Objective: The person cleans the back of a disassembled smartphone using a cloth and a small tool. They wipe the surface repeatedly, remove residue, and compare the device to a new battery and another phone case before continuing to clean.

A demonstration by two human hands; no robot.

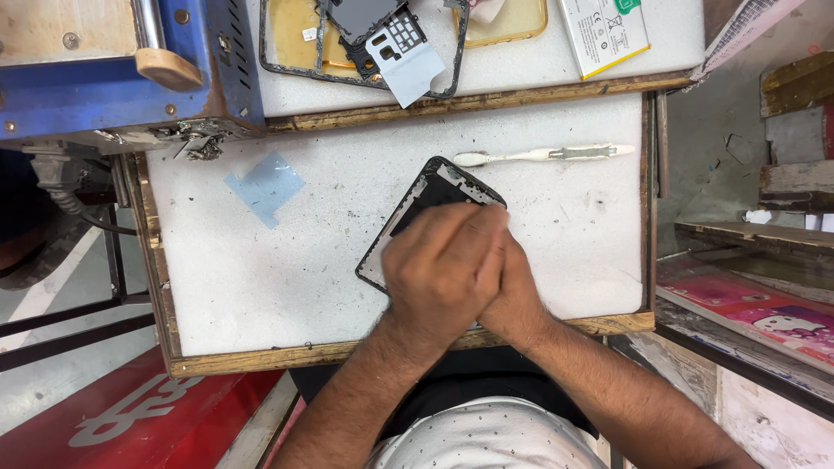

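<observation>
A black phone frame (432, 193) lies slanted on the white foam pad (295, 269). My left hand (439, 265) covers its lower half, fingers pressed down on it. My right hand (512, 291) is tucked against and partly under the left, also on the phone; its fingers are hidden. Only the phone's upper corner shows, with a dark panel and a pale rim.
A white toothbrush (543, 155) lies just beyond the phone. A blue film scrap (265, 187) sits at the pad's left. Further back are a blue machine (122, 69), another phone frame with parts (365, 43), a clear yellowish case (512, 22) and a white battery (604, 30).
</observation>
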